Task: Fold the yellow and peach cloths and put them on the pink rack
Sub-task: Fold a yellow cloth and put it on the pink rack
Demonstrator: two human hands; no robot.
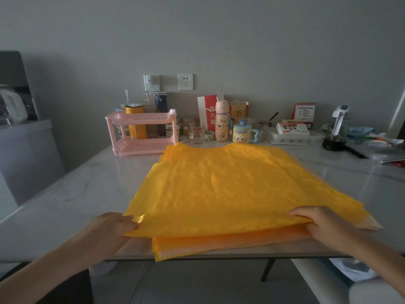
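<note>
Left hand (114, 229) and right hand (315, 224) pinch yellow cloth (223, 189) near corners.

Premises: a private home, dining or kitchen corner. Grounds: a marble-look table (87, 187) stands against a plain painted wall (241, 40) carrying two wall sockets (185, 81) at 12 o'clock, one with a charger (151, 81) plugged in. Household clutter lines the table's far edge: a pink rack (142, 132) at 11 o'clock with jars (135, 121) behind it, a drinking glass (196, 133), a cartoon bottle (221, 121) and a cartoon mug (241, 133) at 12 o'clock, a red paper bag (207, 113) behind them, and a glass pitcher (337, 128) at 2 o'clock. A white kettle (11, 104) sits on a grey cabinet (28, 154) at 9 o'clock.
</note>
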